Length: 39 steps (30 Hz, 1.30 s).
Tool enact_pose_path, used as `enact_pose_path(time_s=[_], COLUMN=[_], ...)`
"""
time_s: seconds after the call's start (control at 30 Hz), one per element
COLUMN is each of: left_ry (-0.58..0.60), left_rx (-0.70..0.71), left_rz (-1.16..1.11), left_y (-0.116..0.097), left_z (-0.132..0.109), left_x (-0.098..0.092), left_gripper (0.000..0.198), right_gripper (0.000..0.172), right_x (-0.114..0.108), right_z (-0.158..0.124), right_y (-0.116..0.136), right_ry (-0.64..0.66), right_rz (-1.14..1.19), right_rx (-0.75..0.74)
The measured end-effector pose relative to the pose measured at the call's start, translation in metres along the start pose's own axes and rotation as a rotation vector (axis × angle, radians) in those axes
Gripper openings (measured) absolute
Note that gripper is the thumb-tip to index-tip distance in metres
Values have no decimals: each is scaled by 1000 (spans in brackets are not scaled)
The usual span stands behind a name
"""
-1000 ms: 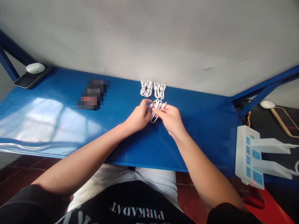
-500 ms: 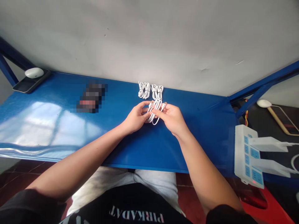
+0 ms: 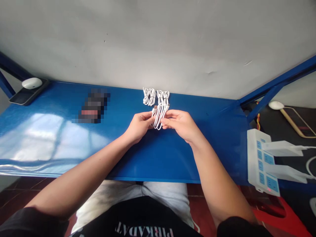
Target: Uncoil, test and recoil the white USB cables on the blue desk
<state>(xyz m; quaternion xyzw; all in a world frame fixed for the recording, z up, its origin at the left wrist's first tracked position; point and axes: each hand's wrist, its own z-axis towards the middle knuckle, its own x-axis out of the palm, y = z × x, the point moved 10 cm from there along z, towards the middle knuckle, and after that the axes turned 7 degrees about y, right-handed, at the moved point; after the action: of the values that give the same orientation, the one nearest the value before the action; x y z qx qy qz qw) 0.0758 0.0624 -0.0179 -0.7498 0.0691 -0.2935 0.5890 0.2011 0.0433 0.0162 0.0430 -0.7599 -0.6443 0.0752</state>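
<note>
Between my two hands is a looped white USB cable [image 3: 158, 122], held above the blue table [image 3: 158, 154]. My left hand [image 3: 140, 125] pinches its left side, near a plug end that points up. On the other side, my right hand [image 3: 182, 124] has thumb and fingers closed on the right edge of the loops, beside the second plug end. Just beyond, against the wall, lie bundled white cables: one pair [image 3: 149, 96] on the left and another pair [image 3: 163, 96] on the right, each bundle bound in its middle with a dark tie.
A blurred-out dark object [image 3: 93, 105] lies left on the table. In the far left corner, a white mouse-like object [image 3: 32, 83] rests on a dark tray [image 3: 27, 97]. A white power strip [image 3: 253, 161] with chargers plugged in stands at the right edge. A grey wall [image 3: 158, 49] closes the back.
My right hand has shifted from across the front of the loops to their right edge. The loops now sit closer together and more upright. The whole view has shifted slightly.
</note>
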Motion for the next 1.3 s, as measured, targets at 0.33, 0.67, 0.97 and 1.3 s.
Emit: enact_pose_path(time_s=[0.33, 0.67, 0.97, 1.3], left_ry=[-105, -161, -192, -160], left_rx=[81, 304, 342, 294], left_rz=[77, 422, 456, 397], left_y=[1, -23, -25, -20], left_z=[-1, -4, -4, -1], left_x=[-7, -11, -11, -10], left_gripper=[43, 34, 35, 41], right_gripper=[39, 31, 35, 29], right_x=[13, 9, 13, 8], right_z=[3, -1, -3, 1], right_y=[-6, 4, 10, 2], right_ry=[-33, -102, -96, -59], right_rz=[32, -153, -158, -242], right_rx=[-122, -228, -280, -180])
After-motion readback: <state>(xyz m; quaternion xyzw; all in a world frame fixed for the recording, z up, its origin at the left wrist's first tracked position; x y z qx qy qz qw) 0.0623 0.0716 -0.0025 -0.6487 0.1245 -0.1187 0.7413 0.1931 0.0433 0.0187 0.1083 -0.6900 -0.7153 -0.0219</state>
